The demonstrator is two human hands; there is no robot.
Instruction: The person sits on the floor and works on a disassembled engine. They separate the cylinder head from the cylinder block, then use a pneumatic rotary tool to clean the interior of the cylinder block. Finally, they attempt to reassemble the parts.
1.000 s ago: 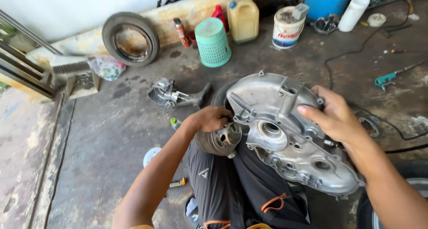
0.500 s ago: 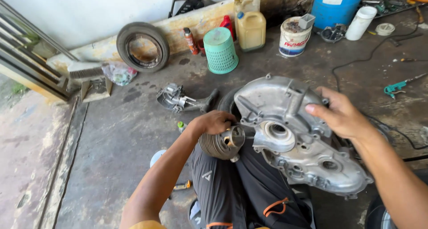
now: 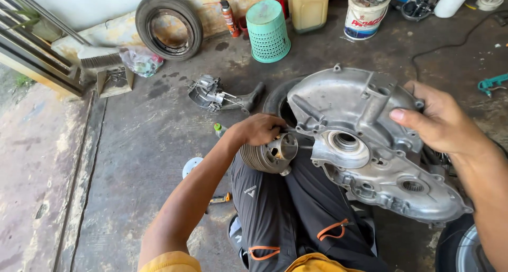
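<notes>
A large grey aluminium engine casing (image 3: pixel 365 145) rests tilted on my lap and on a black tyre behind it. My right hand (image 3: pixel 442 121) grips its upper right edge, thumb on the face. My left hand (image 3: pixel 259 129) is closed on the top of a finned metal cylinder (image 3: pixel 267 155), which sits on thin studs at the casing's left side, just apart from the casing. My dark trousers (image 3: pixel 275 208) with orange cords lie beneath both parts.
On the stained concrete floor lie a small carburettor-like part (image 3: pixel 211 94), a tyre (image 3: pixel 169 23) against the wall, a green mesh basket (image 3: pixel 267 28), a spray can (image 3: pixel 228 17), a yellowish jug (image 3: pixel 308 5), a paint bucket (image 3: pixel 365 12) and a teal tool (image 3: pixel 492 83).
The view has shifted down and closer. My left hand keeps its grip on the cylinder at the casing's left; my right hand has slid along the casing's upper right edge.
</notes>
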